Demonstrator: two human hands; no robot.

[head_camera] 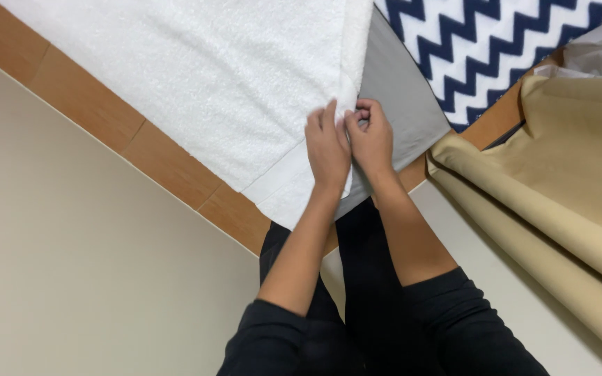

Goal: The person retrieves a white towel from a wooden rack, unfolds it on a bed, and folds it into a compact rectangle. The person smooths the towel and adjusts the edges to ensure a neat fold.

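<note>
Head view: white terry-cloth towel (196, 90) spread flat over upper left/centre of frame on the brown wood-look counter (106, 118). Left hand (327, 150) and right hand (371, 139) side by side at centre, both pinching towel's edge by the woven band. Looks soft, light, floppy, not slippery; best held at hem/corner. Around: grey cloth (402, 115) under towel's right edge, navy-white zigzag fabric (503, 49) upper right, tan fabric (559, 188) bunched at right, close to right hand.

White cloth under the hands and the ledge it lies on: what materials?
White towel: likely cotton terry, matte; nubby looped pile with a flat woven band near its edge. Ledge: wood or wood-look laminate, satin brown, with plank seams; which one is unclear.
</note>
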